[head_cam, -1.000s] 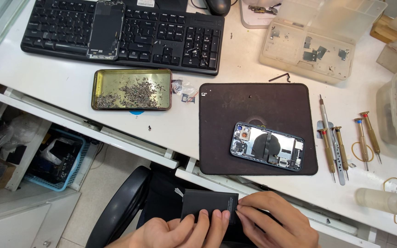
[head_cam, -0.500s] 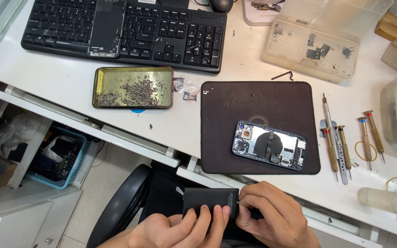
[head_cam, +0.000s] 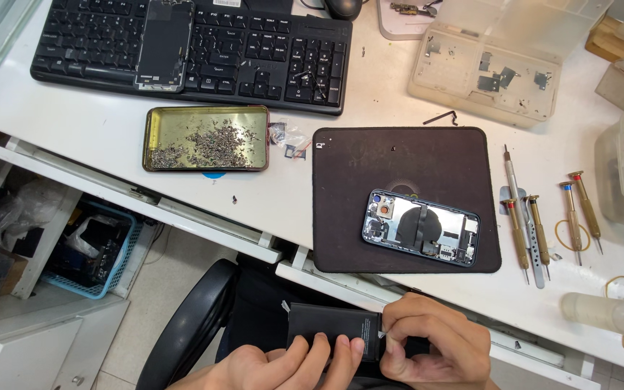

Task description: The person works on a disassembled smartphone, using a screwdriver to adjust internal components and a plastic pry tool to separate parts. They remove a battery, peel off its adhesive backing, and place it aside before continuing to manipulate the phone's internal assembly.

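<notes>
Black and flat, the phone battery (head_cam: 332,328) sits low between both hands: the left hand (head_cam: 294,365) clamps its lower edge to steady it while the right hand (head_cam: 427,343) pinches its right end. Just above, an opened phone (head_cam: 420,227) waits on the dark mat (head_cam: 348,209).

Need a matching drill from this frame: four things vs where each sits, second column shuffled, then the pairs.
Things:
1. black battery
2. opened phone
3. loose screws
4. dark phone panel

Places:
A. in the brass-coloured tray
B. on the keyboard
C. between the left hand and right hand
D. on the dark mat

Pairs: 1-C, 2-D, 3-A, 4-B
</notes>
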